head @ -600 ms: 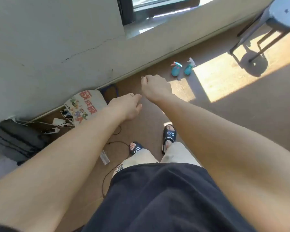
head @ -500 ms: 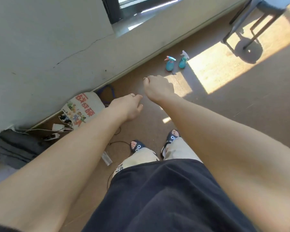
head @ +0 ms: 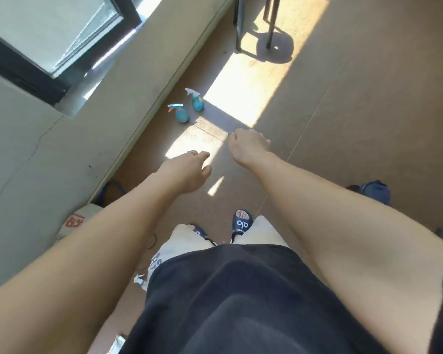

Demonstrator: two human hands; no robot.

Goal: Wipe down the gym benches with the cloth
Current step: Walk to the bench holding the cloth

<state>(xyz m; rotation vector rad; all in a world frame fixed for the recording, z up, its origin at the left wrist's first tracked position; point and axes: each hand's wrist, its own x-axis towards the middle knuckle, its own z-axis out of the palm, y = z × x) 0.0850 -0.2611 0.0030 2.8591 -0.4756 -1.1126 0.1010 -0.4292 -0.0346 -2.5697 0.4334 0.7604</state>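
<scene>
Both hands farther apart than before, left hand [head: 187, 172] loosely curled, holding nothing, right hand [head: 248, 146] fisted, empty, two spray bottles [head: 182, 114] at 11 o'clock by the wall [head: 62, 154].

slide sandal [head: 242, 224] | "olo" (white print) | other print unreadable
</scene>
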